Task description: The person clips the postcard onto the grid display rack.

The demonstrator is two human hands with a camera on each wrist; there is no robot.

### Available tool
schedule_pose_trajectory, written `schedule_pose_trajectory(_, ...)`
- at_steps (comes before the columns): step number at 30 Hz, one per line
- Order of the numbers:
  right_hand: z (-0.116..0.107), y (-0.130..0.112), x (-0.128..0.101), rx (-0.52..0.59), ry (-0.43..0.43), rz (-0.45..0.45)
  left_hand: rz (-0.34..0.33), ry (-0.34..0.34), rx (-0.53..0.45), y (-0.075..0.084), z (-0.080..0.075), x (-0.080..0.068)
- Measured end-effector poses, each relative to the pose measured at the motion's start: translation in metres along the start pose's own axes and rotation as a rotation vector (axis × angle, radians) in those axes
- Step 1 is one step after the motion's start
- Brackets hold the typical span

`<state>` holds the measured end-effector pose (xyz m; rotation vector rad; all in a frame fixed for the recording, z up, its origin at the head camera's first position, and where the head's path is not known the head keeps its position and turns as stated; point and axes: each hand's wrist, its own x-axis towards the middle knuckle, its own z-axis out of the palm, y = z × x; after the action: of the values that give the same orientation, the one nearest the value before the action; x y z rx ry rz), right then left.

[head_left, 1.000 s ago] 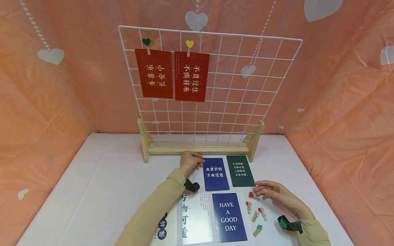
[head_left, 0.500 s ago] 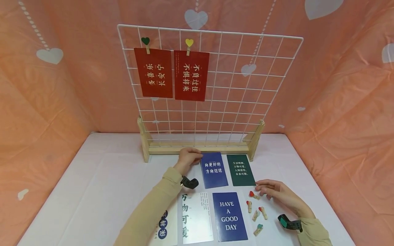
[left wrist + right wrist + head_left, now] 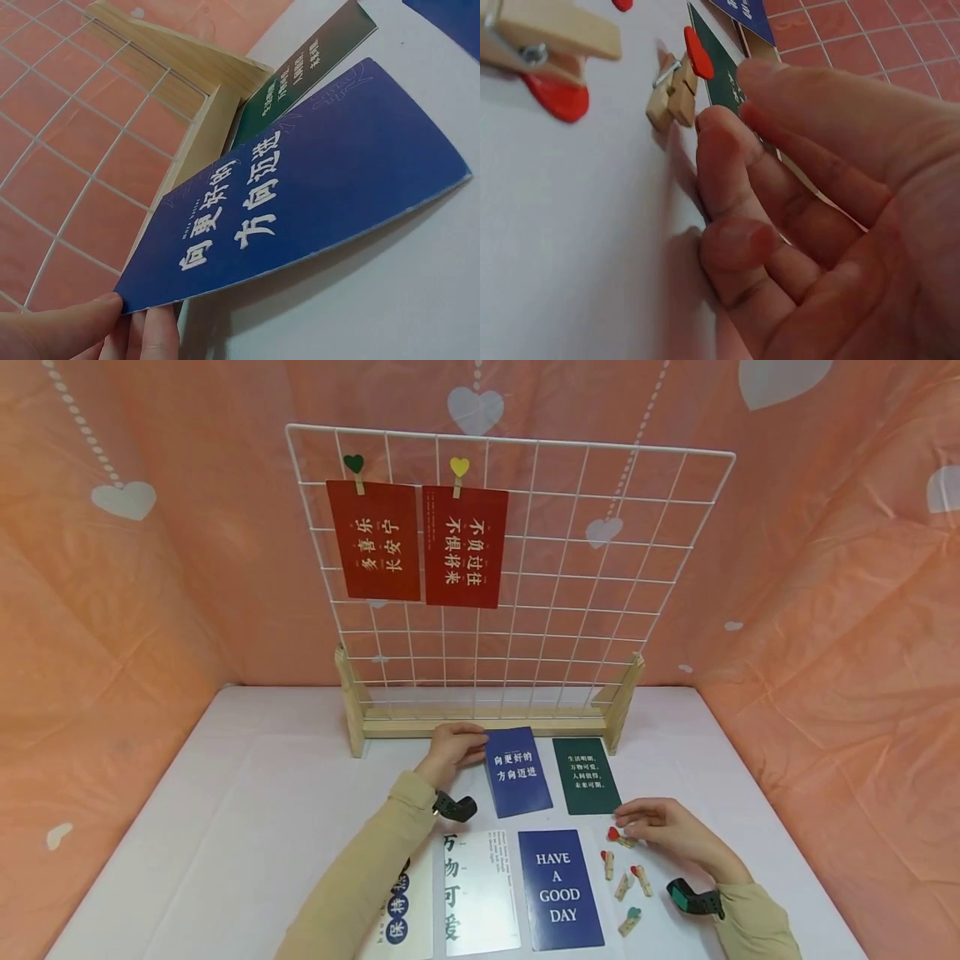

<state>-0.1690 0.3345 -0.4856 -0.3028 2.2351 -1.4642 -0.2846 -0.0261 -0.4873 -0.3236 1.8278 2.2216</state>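
My left hand (image 3: pixel 452 753) pinches the upper left corner of a blue card (image 3: pixel 519 773) with white characters. In the left wrist view the thumb lies on the card's face with fingers beneath, and its near edge is lifted off the table. My right hand (image 3: pixel 671 828) hovers by several small wooden clothespins (image 3: pixel 608 866) with heart tops, most of them red. One red-heart clothespin (image 3: pixel 676 91) lies just beyond the fingertips in the right wrist view; the relaxed fingers hold nothing. Beside that hand lies a green card (image 3: pixel 587 777).
A white wire grid (image 3: pixel 570 577) stands in a wooden base (image 3: pixel 483 727) at the back. Two red cards (image 3: pixel 373 539) hang from it by heart clips. Nearer lie a blue "HAVE A GOOD DAY" card (image 3: pixel 561 890), a white card (image 3: pixel 482 892) and a cream card partly under the left sleeve.
The blue card has been raised at its corner and shifted slightly up and left with my left hand. My right hand has barely moved.
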Motion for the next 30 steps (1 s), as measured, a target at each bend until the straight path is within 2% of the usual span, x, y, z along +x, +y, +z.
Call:
schedule_pose_trajectory(8, 0.0036, -0.0048, 0.0023, -0.051, 0.001, 0.012, -0.043, -0.003, 0.014, 0.0, -0.0041, -0.0001)
schedule_pose_trajectory(30, 0.0068, -0.0023, 0.007, -0.121, 0.0, 0.007, -0.061, -0.009, 0.026, -0.0071, -0.0069, 0.0016)
